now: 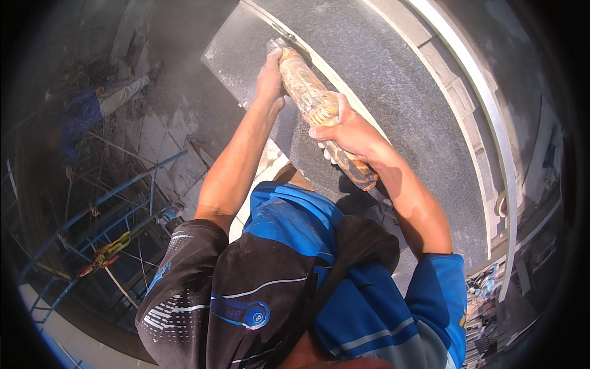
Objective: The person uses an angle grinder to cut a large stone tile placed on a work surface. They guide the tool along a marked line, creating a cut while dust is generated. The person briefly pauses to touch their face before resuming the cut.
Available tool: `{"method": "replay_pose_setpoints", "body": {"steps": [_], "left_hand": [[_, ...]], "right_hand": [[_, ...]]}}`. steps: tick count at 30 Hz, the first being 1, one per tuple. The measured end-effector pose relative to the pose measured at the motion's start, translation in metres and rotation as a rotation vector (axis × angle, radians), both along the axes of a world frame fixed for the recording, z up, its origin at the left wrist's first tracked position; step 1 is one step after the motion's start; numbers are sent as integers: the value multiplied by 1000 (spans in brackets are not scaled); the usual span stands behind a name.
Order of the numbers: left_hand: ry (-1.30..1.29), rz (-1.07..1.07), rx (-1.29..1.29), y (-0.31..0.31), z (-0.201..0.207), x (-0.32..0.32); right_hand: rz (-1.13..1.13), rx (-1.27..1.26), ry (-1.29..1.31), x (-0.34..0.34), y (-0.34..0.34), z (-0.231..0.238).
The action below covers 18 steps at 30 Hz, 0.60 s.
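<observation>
A dusty angle grinder (305,86) with a worn, wrapped body lies diagonally across the near part of a grey speckled stone slab (393,92). Around its head end my left hand (269,79) is closed. My right hand (349,130) grips the rear of the body, white dust on its fingers. From the tool's back end a dark cord (379,196) runs down beneath my right forearm. The grinder's head is beside a long pale edge strip (344,92) on the slab. Its disc cannot be made out.
A long metal bar (491,117) curves along the right, with a tape roll (501,204) beside it. Blue metal framing (104,203) stands lower left, bearing yellow and red straps (110,249). Beyond it, a person in blue (83,117) shows dimly through dust. Scraps (485,286) lie lower right.
</observation>
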<state>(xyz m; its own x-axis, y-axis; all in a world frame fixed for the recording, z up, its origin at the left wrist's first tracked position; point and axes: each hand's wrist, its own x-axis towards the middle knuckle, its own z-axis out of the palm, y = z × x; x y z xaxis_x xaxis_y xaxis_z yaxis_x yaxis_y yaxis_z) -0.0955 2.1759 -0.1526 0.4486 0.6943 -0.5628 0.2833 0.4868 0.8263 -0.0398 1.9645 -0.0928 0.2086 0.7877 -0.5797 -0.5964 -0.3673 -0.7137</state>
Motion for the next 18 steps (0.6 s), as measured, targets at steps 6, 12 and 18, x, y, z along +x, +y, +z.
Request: {"method": "replay_pose_setpoints", "body": {"steps": [6,12,18], "left_hand": [[11,-11,0,-6,2,-1],[20,7,-3,-11,2,-4],[19,-43,-26,-9,1,-7]], "right_hand": [[6,-10,-1,-1,-5,-6],[-24,16,19,-6,-9,-6],[-53,30,26,-8,-10,-8]]}}
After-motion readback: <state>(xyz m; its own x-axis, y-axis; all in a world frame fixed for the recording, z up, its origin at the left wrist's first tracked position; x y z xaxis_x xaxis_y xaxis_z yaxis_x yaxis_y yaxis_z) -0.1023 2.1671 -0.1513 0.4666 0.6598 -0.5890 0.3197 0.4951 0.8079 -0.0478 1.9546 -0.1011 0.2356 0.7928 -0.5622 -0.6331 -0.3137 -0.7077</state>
